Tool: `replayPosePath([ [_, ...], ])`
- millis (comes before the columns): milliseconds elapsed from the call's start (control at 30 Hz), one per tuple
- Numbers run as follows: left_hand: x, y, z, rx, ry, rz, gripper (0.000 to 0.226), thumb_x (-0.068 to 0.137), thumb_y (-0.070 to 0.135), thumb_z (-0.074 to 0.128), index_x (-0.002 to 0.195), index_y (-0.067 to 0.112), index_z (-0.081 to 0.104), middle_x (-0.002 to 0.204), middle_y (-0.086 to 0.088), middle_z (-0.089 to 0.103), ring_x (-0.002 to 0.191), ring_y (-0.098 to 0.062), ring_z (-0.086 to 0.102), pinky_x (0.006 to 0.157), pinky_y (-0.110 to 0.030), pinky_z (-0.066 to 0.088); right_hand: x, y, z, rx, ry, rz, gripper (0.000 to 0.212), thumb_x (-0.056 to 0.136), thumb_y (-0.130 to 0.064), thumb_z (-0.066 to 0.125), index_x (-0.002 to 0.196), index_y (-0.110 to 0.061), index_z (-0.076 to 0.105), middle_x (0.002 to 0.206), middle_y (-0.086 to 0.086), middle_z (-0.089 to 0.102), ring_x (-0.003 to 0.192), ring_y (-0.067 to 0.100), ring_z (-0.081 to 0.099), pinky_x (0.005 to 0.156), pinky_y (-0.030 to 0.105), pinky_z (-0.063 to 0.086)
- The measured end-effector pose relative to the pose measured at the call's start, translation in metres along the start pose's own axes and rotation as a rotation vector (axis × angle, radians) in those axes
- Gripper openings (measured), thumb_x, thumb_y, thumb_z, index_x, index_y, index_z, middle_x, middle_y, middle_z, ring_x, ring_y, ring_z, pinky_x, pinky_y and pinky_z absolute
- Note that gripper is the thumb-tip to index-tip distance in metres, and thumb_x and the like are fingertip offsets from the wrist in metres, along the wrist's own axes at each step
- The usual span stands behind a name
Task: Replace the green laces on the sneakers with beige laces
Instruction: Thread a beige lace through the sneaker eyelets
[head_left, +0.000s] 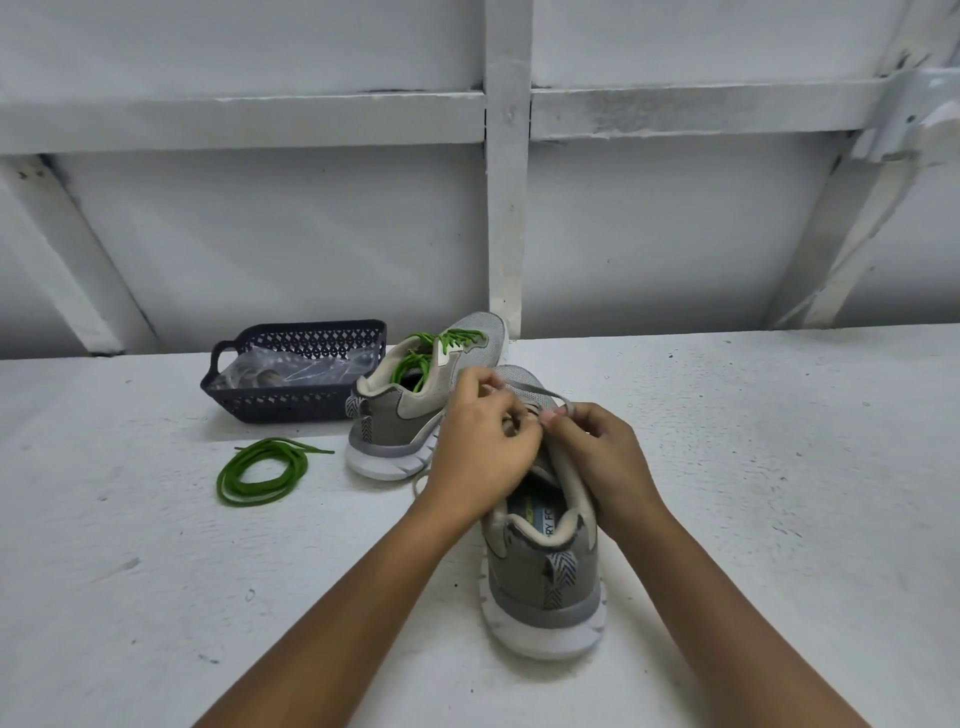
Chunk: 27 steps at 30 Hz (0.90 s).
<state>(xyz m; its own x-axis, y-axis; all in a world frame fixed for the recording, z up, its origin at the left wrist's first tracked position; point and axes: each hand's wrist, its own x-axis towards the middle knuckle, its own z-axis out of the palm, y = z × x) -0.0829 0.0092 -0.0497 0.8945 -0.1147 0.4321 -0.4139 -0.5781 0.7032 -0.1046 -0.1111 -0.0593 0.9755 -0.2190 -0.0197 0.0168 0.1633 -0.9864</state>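
A grey sneaker (545, 577) stands in front of me, heel toward me, toe pointing away. A beige lace (524, 387) runs over its front. My left hand (480, 447) and my right hand (597, 457) meet above the tongue, each pinching the beige lace. A loose end of it shows below my left wrist. The second grey sneaker (415, 400) stands behind, to the left, still threaded with a green lace (457, 340). A removed green lace (260, 470) lies coiled on the table to the left.
A dark blue plastic basket (296, 400) with clear plastic bags inside sits at the back left, touching the far sneaker. The white table (779, 493) ends at a white panelled wall just behind the shoes.
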Motion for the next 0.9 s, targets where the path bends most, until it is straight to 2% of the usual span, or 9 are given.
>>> replayPosePath([
  [67,0.002,0.0,-0.008,-0.155,0.09,0.029,0.009,0.08,0.015,0.061,0.072,0.015,0.057,0.104,0.001,0.042,0.098,-0.006,0.048,0.089,-0.005,0.033,0.0,0.0,-0.002,0.014,-0.008,0.011,0.014,0.085,-0.009,0.065,0.074,-0.009,0.057,0.068,0.004,0.061,0.062,0.013,0.056,0.061,0.023,0.048],
  [233,0.008,0.003,-0.044,-0.939,0.047,-0.221,0.023,0.098,0.0,0.037,0.08,0.009,0.047,0.081,-0.006,0.067,0.083,-0.02,0.066,0.086,-0.033,0.054,0.001,0.001,-0.001,-0.007,-0.002,0.029,0.02,0.085,-0.014,0.067,0.07,-0.013,0.055,0.071,0.007,0.059,0.067,0.018,0.055,0.063,0.026,0.047],
  [333,0.011,-0.004,-0.07,-1.241,0.15,-0.333,0.025,0.1,0.005,0.029,0.077,0.011,0.039,0.058,-0.001,0.051,0.05,-0.013,0.053,0.055,-0.027,0.054,0.001,0.001,-0.001,-0.007,-0.001,0.032,0.023,0.084,-0.015,0.068,0.067,-0.014,0.053,0.073,0.009,0.058,0.068,0.019,0.055,0.065,0.028,0.046],
  [400,0.017,-0.012,-0.087,-1.025,0.226,-0.444,0.026,0.099,0.008,0.029,0.074,0.014,0.036,0.057,0.002,0.04,0.041,-0.007,0.034,0.038,-0.018,0.033,0.0,0.001,-0.001,-0.005,0.015,0.028,0.024,0.084,-0.015,0.068,0.066,-0.014,0.052,0.072,0.008,0.056,0.068,0.018,0.054,0.064,0.027,0.045],
  [467,0.021,-0.017,-0.098,-0.547,0.145,-0.52,0.025,0.098,0.011,0.031,0.074,0.014,0.037,0.061,0.001,0.039,0.044,-0.008,0.029,0.038,-0.019,0.024,0.0,0.0,0.0,-0.01,0.027,0.023,0.024,0.084,-0.015,0.068,0.066,-0.015,0.052,0.073,0.008,0.055,0.068,0.018,0.053,0.064,0.027,0.044],
  [533,0.021,-0.016,-0.1,-0.053,-0.067,-0.501,0.021,0.1,0.02,0.035,0.082,0.014,0.045,0.07,-0.002,0.047,0.053,-0.012,0.038,0.046,-0.024,0.032,0.0,0.001,0.0,-0.016,0.02,0.021,0.023,0.084,-0.016,0.068,0.066,-0.015,0.053,0.074,0.009,0.057,0.071,0.02,0.054,0.067,0.03,0.045],
  [600,0.015,-0.009,-0.091,0.311,-0.228,-0.334,0.019,0.099,0.028,0.038,0.102,0.015,0.051,0.092,-0.003,0.057,0.071,-0.015,0.052,0.062,-0.031,0.046,0.0,0.002,0.0,-0.027,0.021,0.013,0.023,0.083,-0.017,0.069,0.066,-0.015,0.054,0.075,0.01,0.057,0.072,0.021,0.054,0.069,0.032,0.045],
  [700,0.007,0.008,-0.066,0.477,-0.221,-0.024,0.036,0.096,0.033,0.045,0.129,0.021,0.05,0.13,-0.004,0.044,0.119,-0.023,0.042,0.1,-0.038,0.036,-0.001,0.002,-0.001,-0.044,0.024,-0.012,0.022,0.083,-0.016,0.069,0.066,-0.014,0.055,0.074,0.008,0.058,0.071,0.018,0.054,0.068,0.031,0.044],
  [900,0.005,0.02,-0.024,0.771,-0.296,0.171,0.031,0.096,0.033,0.042,0.117,0.018,0.058,0.128,-0.006,0.043,0.12,-0.026,0.037,0.095,-0.037,0.035,-0.002,0.001,-0.001,-0.007,0.01,-0.011,0.018,0.085,-0.012,0.067,0.07,-0.011,0.055,0.074,0.009,0.059,0.071,0.017,0.055,0.068,0.03,0.047],
])
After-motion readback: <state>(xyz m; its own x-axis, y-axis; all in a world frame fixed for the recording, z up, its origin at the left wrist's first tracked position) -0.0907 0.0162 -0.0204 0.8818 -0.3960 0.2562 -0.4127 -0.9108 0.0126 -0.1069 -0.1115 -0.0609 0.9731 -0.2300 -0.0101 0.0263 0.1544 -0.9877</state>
